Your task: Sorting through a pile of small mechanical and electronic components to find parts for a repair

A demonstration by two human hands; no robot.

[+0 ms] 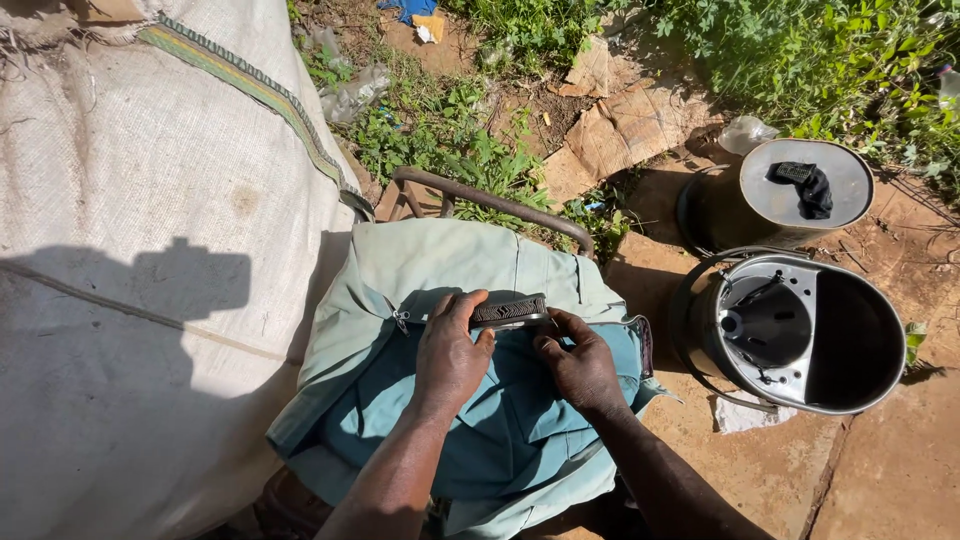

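OK, both hands on a small dark oblong block, ribbed/woven-looking top, thin lighter metal edge; exact type hard to tell. It sits at the upper middle of a pale green cloth bag, right by the zip. Left hand is curled over the block's left end, fingers wrapped on it. Right hand has its fingertips pinched at the block's right end and underside, so both are clamped on the same block, hands close together, approx. touching distance.

Bag: soft cotton-type fabric, creased, lighter outer flap w/ teal inner panel, draped over a rusty bent metal bar frame.

Left of frame: big coarse woven sack, off-white, w/ green stripe band, in part shadow.

Right: two round dark metal pots on bare red-brown dirt. Near pot is open, shiny steel insert w/ black cone inside. Far pot has a flat grey lid w/ black rag on top.

Torn cardboard and green weeds behind.
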